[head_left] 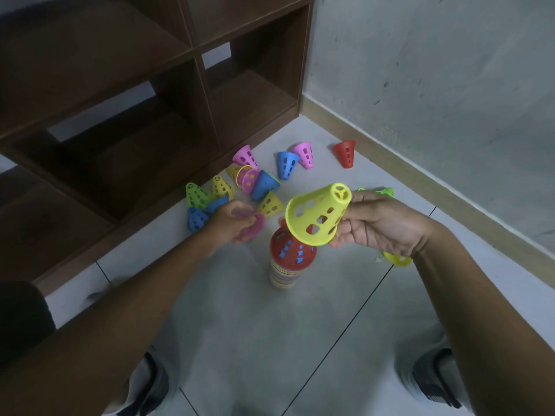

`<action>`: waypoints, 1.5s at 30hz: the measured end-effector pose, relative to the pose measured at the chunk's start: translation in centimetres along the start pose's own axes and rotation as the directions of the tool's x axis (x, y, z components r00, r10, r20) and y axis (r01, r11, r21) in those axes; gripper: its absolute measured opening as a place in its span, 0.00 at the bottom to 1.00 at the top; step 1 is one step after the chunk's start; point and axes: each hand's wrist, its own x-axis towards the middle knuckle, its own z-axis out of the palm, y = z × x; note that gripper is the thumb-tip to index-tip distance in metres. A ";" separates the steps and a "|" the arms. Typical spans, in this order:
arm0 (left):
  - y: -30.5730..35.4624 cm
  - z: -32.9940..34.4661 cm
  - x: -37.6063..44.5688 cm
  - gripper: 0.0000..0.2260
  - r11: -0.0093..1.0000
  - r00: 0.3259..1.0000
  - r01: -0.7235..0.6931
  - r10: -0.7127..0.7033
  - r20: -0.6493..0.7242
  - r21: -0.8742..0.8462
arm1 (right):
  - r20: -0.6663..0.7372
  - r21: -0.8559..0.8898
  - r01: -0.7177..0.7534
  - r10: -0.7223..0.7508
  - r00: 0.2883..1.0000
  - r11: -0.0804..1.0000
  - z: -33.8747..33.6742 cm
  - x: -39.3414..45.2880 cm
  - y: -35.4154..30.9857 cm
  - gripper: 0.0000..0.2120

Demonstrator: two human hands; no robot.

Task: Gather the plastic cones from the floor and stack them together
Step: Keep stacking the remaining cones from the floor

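Just below the right hand, in the head view, the stack of nested cones stands upright on the floor, its top a red cone with blue showing through the holes. The right hand pinches a yellow cone by its narrow end, thumb under and fingers curled over, the wide mouth tilted down and left so its rim overlaps the red top. The risk, as I judge it, lies in that tilt: lowered at this angle the rim could catch the red cone's shoulder, jam crooked, or nudge the tall narrow stack over, scattering what has been gathered. Levelling the mouth before lowering would avoid it. Left of the stack, the left hand reaches low and its curled fingers hold a pink cone; motion blur hides exactly how they grip it. That hand is close enough to the stack that a sweep back toward it could knock the base. Beyond the left fingers loose cones in green, blue, yellow and pink lie against the foot of a dark wooden shelf; farther off lie a blue-and-pink pair and a lone red cone near the wall. Under the right wrist another yellow one shows partly.
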 end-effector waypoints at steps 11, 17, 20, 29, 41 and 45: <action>-2.4 2.1 2.3 0.27 0.978 0.982 0.174 -0.163 0.099 -0.119 | 0.043 -0.160 -0.198 0.207 0.977 0.967 -0.6 1.3 1.6 0.14; -2.8 2.8 2.7 0.19 0.946 0.988 0.149 -0.153 0.010 -0.287 | -0.057 -0.231 -0.244 0.237 0.970 0.942 -2.7 3.1 3.1 0.13; -3.0 2.5 2.6 0.11 0.932 0.984 0.128 -0.162 -0.076 -0.340 | -0.194 -0.211 -0.260 0.220 0.956 0.942 -3.9 4.7 5.1 0.14; -2.1 0.2 0.7 0.08 0.933 0.988 0.006 -0.062 -0.143 -0.361 | -0.406 -0.153 -0.285 0.203 0.891 0.946 -4.4 8.3 11.2 0.19; 4.3 -3.1 -2.4 0.18 0.883 0.975 -0.138 0.200 0.095 -0.448 | -0.466 -0.149 -0.195 0.106 0.879 0.969 -4.0 9.3 13.3 0.28; 6.8 -3.1 -3.5 0.23 0.891 0.954 -0.159 0.250 0.168 -0.426 | -0.568 -0.103 -0.152 0.068 0.820 0.983 -4.4 8.8 12.7 0.19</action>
